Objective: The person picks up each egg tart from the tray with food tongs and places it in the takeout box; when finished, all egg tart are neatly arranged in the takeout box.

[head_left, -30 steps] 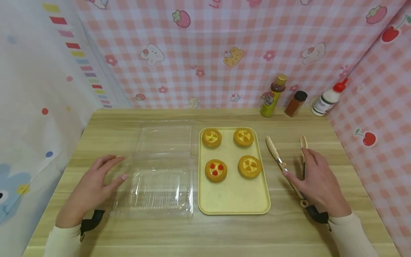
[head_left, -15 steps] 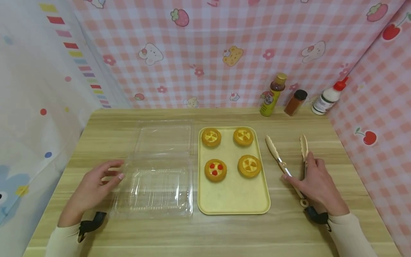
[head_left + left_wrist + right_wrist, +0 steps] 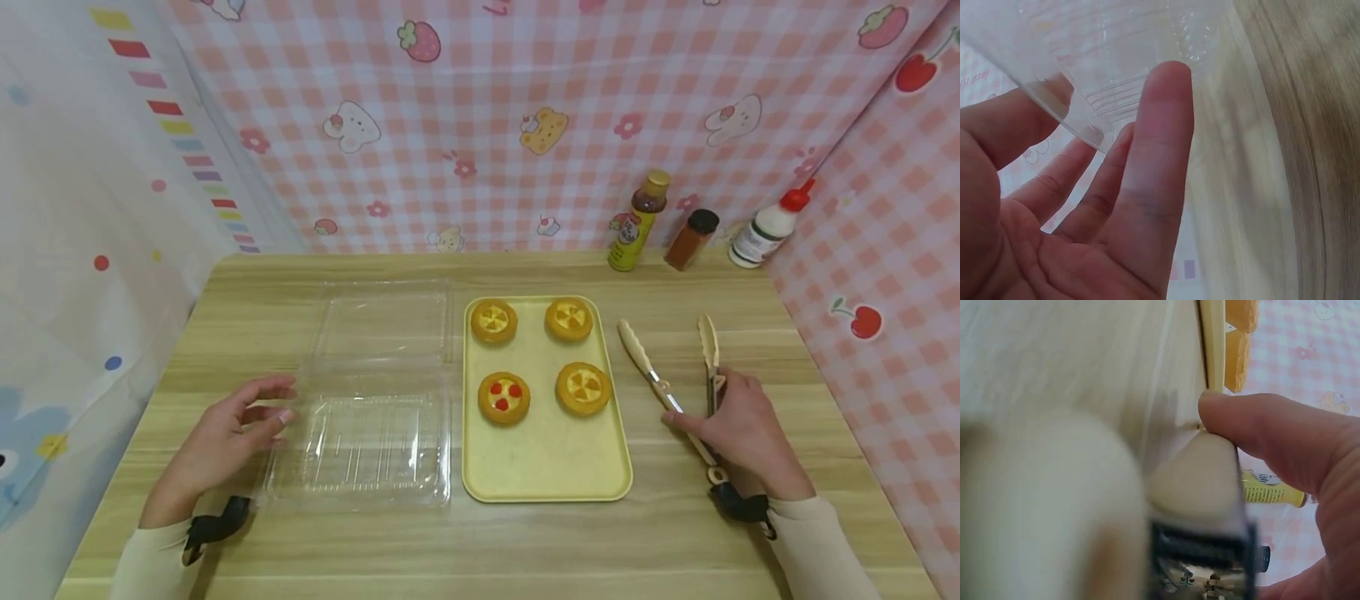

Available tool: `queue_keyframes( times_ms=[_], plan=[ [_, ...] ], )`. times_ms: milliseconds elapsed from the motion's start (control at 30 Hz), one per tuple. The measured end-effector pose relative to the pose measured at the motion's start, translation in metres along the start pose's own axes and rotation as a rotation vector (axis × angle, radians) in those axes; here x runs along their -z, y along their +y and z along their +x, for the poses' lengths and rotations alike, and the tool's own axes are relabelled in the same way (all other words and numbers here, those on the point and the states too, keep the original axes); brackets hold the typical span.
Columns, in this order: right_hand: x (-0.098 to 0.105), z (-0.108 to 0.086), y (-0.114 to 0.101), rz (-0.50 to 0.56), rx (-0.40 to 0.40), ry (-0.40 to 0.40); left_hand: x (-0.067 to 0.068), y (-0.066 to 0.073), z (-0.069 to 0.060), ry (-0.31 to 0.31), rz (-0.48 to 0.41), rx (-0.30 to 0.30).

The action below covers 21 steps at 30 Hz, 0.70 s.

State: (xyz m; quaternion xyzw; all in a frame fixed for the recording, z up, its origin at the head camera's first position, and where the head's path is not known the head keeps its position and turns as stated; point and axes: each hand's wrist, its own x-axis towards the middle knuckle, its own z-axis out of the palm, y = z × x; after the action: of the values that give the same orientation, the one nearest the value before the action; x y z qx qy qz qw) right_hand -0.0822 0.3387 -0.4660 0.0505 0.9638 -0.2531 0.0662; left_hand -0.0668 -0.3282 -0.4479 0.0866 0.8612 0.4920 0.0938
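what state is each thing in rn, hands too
Box, open, nothing inside
Tray, flat, holding four tarts
Tarts, whole, three yellow-topped, one red-dotted
Tongs, spread apart, in right hand
Yellow bottle, upright, capped
Jar, upright, lid on
White bottle, upright, capped
Left hand, loosely bent, beside box
Right hand, gripping tongs

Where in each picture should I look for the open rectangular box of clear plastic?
Head: the clear plastic box lies open left of centre, between the left hand and the pale-yellow rectangular tray.
Left wrist: the box spans the upper left and centre.
Right wrist: not visible.
Shared landmark: the pale wooden tabletop, below in head, right in left wrist, upper left in right wrist.
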Motion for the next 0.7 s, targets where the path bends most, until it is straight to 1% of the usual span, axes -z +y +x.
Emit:
queue_keyframes(
  times_ms=[267,467,533,700],
  plan=[
    [0.0028,-0.0034,0.0028,0.001,0.016,0.033,-0.0008,-0.0017,0.0003,-0.010,-0.047,0.029],
    [0.0016,-0.0043,0.0055,0.044,0.073,0.103,-0.0005,-0.0010,0.0005,-0.013,-0.050,0.042],
    [0.0020,-0.0053,0.0052,0.052,0.065,0.118,-0.0003,-0.0009,0.0006,-0.013,-0.049,0.044],
    [0.0044,-0.0070,0.0046,0.052,-0.003,0.135,-0.0001,-0.0016,0.0008,-0.012,-0.052,0.048]
  ],
)
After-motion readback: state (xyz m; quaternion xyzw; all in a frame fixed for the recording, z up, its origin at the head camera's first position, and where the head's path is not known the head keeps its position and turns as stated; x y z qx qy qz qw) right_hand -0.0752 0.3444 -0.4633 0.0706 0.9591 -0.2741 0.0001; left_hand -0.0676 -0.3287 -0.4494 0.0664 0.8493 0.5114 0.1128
